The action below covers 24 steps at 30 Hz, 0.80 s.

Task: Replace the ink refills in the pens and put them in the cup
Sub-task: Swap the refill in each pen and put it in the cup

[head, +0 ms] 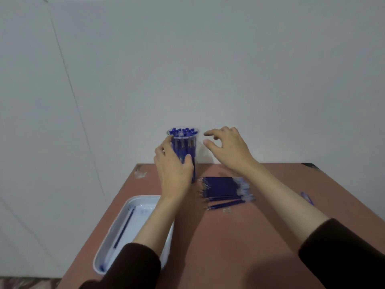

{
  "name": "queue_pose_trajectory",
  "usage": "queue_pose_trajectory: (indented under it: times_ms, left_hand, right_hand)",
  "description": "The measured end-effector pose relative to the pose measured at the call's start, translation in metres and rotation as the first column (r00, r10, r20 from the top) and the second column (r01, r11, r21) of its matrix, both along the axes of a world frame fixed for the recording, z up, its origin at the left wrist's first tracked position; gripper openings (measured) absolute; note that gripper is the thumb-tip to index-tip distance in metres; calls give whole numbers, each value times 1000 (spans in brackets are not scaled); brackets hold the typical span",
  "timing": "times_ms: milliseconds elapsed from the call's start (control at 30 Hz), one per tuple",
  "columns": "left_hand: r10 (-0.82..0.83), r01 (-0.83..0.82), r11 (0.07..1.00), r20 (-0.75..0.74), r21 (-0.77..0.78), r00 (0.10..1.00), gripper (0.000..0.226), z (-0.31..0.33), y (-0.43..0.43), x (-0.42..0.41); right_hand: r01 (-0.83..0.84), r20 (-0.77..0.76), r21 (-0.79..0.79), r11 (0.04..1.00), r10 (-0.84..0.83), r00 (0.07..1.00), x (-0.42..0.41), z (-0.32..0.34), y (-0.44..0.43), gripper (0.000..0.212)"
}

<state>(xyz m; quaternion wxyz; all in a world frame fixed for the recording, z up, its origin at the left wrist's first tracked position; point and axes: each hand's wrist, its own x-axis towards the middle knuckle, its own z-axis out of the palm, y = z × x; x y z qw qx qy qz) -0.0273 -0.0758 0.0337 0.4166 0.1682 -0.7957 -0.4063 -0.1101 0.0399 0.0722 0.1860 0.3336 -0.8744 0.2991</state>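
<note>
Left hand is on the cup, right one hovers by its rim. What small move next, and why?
Probably move the right hand over the cup and pinch one pen by its top. The left hand grips the cup, steadying it; the right hand is empty, thumb and forefinger apart beside the rim; refills lie ready on the table.

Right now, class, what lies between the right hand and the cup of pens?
Nothing: in the head view a bare gap separates the right hand from the cup.

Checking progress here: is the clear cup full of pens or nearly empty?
Full. Blue pens crowd the cup up to its rim; the left hand holds its side.
</note>
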Motion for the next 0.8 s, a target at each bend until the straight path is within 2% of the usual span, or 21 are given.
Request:
queue_pose_trajectory:
  times_ms: [67,200,333,400,500,600,700,800]
  left_hand:
    - [-71,70,997,-17,-28,997,49,-3,20,10]
    - [-275,279,960,122,-16,954,31,-17,59,17]
    - [-386,401,916,218,-26,896,24,-30,88,23]
    - [-420,429,903,220,7,881,23,-34,99,26]
    - [-456,445,890,189,98,870,20,-39,109,30]
    - [-455,438,890,175,128,873,23,-41,104,34]
    - [-418,402,905,110,143,902,27,-44,89,40]
    - [-369,361,925,59,118,928,35,-49,74,45]
  right_hand:
    - [102,71,82,991,-108,992,1,-13,33,32]
    - [301,186,198,933,-337,923,1,-37,106,31]
    - [465,165,451,762,-583,795,10,-49,163,36]
    - [451,191,555,699,-635,749,15,-55,178,26]
    - [404,256,543,736,-603,756,21,-60,181,2]
    - [356,252,446,821,-497,830,27,-61,167,14]
    - [181,273,257,949,-251,929,39,-60,142,33]
    - [-11,278,171,985,-38,960,54,-61,114,31]
